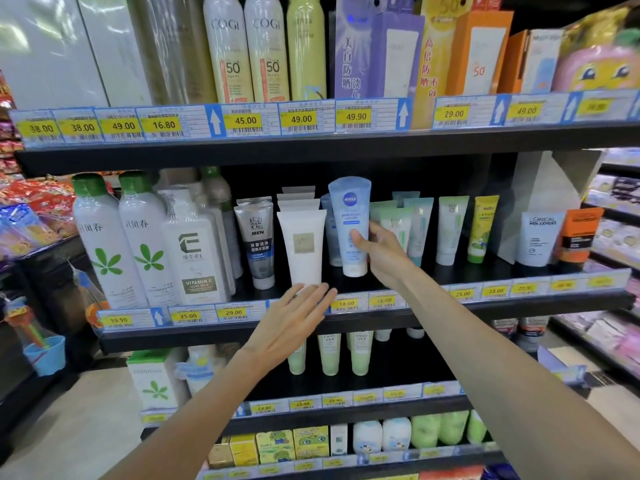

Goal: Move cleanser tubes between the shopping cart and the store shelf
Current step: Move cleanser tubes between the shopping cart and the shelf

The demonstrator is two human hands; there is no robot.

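The right hand (379, 252) grips a pale blue plastic cleanser tube with a round dark-blue logo (350, 223), thumb across its front and the other fingers hidden behind it; the tube stands upright, cap down, at the middle tier of the black metal store shelf (346, 147), and whether its white cap rests on the shelf board or hangs just above it cannot be told; a second blue tube behind it is mostly covered; the left hand (294, 320) is spread flat with straight fingers, holding nothing, its fingertips (313, 289) in front of the yellow price-tag strip (349, 303) and just below the cap end of a white plastic tube with a beige square label (302, 245), though contact with that tube cannot be made out; to the left stands a grey-and-silver tube marked for men (255, 240), with more of the same hidden behind it, and tall white bottles with green caps and leaf prints (104, 244); to the right stand pale green tubes (398, 223), partly covered by the right hand, and a yellow-green tube (483, 228); the upper tier carries tall cream spray cans (228, 50), cut off at the top edge; the lower tiers are partly hidden by both forearms, and their price tags are too blurred to read; no shopping cart shows in the view.
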